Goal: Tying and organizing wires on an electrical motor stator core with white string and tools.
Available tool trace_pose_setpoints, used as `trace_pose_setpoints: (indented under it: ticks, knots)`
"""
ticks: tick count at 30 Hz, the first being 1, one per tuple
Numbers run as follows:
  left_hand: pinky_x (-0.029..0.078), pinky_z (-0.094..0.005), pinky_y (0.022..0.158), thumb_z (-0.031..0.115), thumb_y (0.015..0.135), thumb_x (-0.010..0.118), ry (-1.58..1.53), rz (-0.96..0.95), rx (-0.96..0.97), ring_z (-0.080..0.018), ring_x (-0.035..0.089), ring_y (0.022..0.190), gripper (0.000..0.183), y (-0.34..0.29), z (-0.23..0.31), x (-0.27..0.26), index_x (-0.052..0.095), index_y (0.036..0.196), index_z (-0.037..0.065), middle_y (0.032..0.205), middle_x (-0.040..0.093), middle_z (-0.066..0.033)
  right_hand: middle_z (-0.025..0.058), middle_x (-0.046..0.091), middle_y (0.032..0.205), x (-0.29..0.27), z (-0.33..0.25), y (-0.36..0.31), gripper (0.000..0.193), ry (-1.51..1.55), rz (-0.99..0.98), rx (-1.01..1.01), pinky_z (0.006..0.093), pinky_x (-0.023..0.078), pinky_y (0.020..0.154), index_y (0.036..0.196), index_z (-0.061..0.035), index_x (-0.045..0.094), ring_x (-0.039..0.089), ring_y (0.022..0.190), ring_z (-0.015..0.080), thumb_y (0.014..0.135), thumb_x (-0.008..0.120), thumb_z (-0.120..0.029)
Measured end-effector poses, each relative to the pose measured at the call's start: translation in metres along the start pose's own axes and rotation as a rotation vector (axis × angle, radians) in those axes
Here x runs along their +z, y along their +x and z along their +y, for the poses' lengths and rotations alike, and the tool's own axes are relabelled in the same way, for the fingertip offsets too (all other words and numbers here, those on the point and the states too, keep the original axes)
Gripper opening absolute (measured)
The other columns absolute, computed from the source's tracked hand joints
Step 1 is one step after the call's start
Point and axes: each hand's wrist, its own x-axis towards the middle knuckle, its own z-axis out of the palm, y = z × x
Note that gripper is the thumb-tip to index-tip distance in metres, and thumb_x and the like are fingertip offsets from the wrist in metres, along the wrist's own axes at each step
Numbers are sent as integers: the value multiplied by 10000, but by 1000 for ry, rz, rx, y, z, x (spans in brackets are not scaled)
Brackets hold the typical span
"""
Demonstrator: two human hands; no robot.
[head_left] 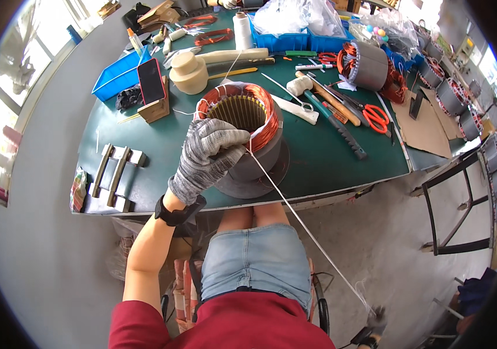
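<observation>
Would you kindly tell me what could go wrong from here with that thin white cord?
The thin white cord stretches straight toward the blurred right hand, so it might snap or slip.

It leaves the ring of orange copper windings beside the grey-gloved left hand; a hard pull could chafe wire or pinch fingers.

The round grey base sits near the green tabletop's front edge, so a tug might drag it off.

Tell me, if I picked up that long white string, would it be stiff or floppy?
Probably floppy: the string looks straight because it seems stretched toward the blurred right hand, yet looser strands curl nearby. It's likely light, being so thin. It probably wouldn't break easily, since it shows no fraying while stretched.
</observation>
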Motion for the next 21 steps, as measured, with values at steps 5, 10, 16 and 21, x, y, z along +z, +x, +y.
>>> trace_pose_setpoints:
  ticks: [5, 10, 16, 21]
  knots:
    - [432, -345, 812, 10, 708, 691, -43, 0, -42, -214, 589, 838, 245, 1, 3, 4, 666, 936, 96, 886, 645, -45, 129, 512, 1291, 41, -15, 7, 389, -180, 440, -388, 375, 435, 984, 1257, -11, 494, 514, 1145, 249, 937, 456, -228]
    - [428, -346, 806, 3, 715, 676, -15, -5, -35, -219, 584, 833, 227, 4, 10, 5, 666, 924, 90, 874, 632, -44, 121, 543, 1231, 383, -66, 4, 355, -951, 52, -897, 346, 431, 909, 1200, 0, 555, 517, 1094, 208, 970, 444, -247]
    - [419, -357, 759, 9, 683, 715, 51, 47, -12, -226, 574, 773, 255, 3, 13, 10, 670, 908, 120, 836, 603, -29, 133, 673, 911, 734, -115, -64, 161, -498, -920, -1112, 310, 513, 691, 1011, -15, 655, 660, 765, 235, 878, 596, -86]
    - [417, -368, 686, -19, 664, 722, 101, 68, 113, -234, 556, 721, 293, 5, 7, 17, 641, 899, 137, 817, 596, -37, 126, 660, 748, 781, -92, -47, 265, -866, -823, -1326, 398, 510, 612, 856, -86, 672, 638, 675, 314, 831, 663, -350]
